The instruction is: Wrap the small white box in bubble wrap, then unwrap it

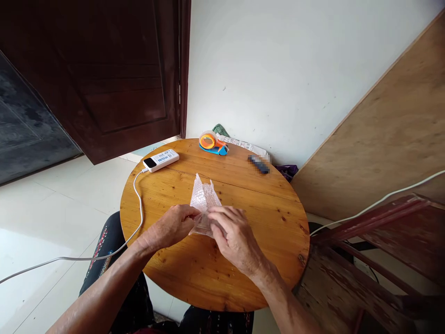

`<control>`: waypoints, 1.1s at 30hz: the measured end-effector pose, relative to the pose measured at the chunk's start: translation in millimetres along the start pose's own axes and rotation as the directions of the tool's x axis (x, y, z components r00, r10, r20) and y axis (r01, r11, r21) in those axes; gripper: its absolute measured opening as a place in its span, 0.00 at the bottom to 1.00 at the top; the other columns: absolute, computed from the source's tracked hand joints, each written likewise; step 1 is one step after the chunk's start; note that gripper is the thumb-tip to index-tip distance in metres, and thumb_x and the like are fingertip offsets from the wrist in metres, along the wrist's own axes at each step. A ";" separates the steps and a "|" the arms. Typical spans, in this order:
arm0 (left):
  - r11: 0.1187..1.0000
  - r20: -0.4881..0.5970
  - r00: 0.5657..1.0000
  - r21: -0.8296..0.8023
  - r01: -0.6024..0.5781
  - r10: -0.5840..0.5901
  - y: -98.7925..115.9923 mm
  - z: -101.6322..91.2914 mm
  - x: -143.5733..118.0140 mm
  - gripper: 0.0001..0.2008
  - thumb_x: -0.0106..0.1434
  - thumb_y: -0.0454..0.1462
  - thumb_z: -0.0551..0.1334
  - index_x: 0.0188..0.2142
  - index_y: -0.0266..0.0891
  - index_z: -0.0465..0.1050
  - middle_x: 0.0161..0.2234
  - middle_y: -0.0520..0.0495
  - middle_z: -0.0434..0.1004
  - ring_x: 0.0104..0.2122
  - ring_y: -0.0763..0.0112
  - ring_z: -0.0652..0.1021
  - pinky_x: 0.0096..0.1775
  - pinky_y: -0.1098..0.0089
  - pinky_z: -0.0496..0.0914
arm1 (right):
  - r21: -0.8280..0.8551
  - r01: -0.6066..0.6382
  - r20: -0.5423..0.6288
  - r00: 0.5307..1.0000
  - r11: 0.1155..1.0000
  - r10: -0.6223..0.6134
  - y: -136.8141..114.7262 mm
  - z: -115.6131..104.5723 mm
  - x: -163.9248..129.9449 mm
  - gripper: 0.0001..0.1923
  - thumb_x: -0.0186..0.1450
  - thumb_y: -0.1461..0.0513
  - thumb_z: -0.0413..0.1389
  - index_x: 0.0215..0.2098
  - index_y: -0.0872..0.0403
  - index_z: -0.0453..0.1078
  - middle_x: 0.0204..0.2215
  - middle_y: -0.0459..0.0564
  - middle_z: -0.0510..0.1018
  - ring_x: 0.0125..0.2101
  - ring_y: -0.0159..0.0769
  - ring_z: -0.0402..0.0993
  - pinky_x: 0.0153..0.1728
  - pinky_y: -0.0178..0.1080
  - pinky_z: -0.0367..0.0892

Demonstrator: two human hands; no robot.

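My L hand (175,225) pinches bubble wrap (204,198) at 9 o'clock; R hand (231,232) at 3, can't tell grip. I'd smooth folds lightly w/ even pressure.

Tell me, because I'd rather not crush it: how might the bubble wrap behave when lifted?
Likely floppy: the bubble wrap looks thin and creased, with uneven pointed corners. Probably light for its size, being translucent film, though I can't tell whether anything is folded inside. Rolling seems unlikely, as its shape is angular rather than round.
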State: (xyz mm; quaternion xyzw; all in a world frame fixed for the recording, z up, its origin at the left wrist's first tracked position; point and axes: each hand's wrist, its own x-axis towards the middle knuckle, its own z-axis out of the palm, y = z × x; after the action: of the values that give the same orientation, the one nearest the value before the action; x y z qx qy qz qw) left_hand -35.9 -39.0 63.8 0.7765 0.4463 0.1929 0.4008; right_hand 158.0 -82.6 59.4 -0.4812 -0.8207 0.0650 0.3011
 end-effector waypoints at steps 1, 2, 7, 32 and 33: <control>0.997 -0.057 0.998 0.072 -0.004 0.008 -1.5 4.5 0.9 0.12 0.59 0.33 0.53 0.28 0.39 0.75 0.26 0.51 0.71 0.29 0.70 0.72 0.32 0.70 0.63 | -0.013 -0.042 -0.055 0.998 0.999 0.041 3.4 -0.1 -4.2 0.10 0.65 0.69 0.51 0.41 0.53 0.71 0.45 0.53 0.79 0.45 0.43 0.73 0.48 0.45 0.63; 0.991 -0.112 0.994 0.136 -0.005 0.020 -3.3 9.4 1.7 0.11 0.60 0.34 0.54 0.29 0.39 0.75 0.28 0.50 0.72 0.30 0.69 0.73 0.33 0.69 0.64 | -0.027 -0.087 -0.097 0.992 0.996 0.084 6.9 -0.1 -8.2 0.09 0.65 0.68 0.52 0.40 0.52 0.71 0.47 0.54 0.78 0.47 0.44 0.72 0.49 0.46 0.64; 0.940 -0.239 0.955 0.330 -0.091 0.176 -13.2 27.7 2.9 0.07 0.59 0.36 0.62 0.38 0.39 0.76 0.41 0.43 0.73 0.42 0.59 0.75 0.43 0.63 0.70 | -0.008 -0.324 -0.116 0.940 0.946 0.321 21.5 3.3 -23.3 0.16 0.65 0.60 0.55 0.51 0.54 0.67 0.52 0.59 0.74 0.51 0.49 0.72 0.49 0.49 0.67; 0.869 -0.041 0.983 0.475 -0.137 0.178 -0.7 21.7 5.6 0.10 0.64 0.34 0.60 0.43 0.40 0.78 0.45 0.42 0.74 0.42 0.60 0.77 0.40 0.64 0.73 | 0.738 -0.473 0.098 0.781 0.481 0.617 18.0 41.4 1.8 0.21 0.59 0.56 0.59 0.49 0.55 0.70 0.27 0.44 0.77 0.26 0.34 0.73 0.27 0.36 0.69; 0.878 -0.039 0.985 0.460 -0.133 0.170 -0.5 21.8 6.0 0.10 0.64 0.34 0.60 0.43 0.40 0.78 0.44 0.42 0.74 0.41 0.60 0.77 0.40 0.64 0.73 | 0.736 -0.475 0.099 0.781 0.482 0.617 16.2 43.1 4.2 0.21 0.59 0.57 0.59 0.49 0.55 0.70 0.27 0.44 0.77 0.26 0.34 0.73 0.28 0.37 0.70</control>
State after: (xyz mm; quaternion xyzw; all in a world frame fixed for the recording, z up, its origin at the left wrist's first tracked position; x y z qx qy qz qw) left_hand -18.7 -43.6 49.8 0.8732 0.4321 0.1438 0.1737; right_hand 144.7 -62.7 19.8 -0.5598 -0.4967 0.4341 0.5015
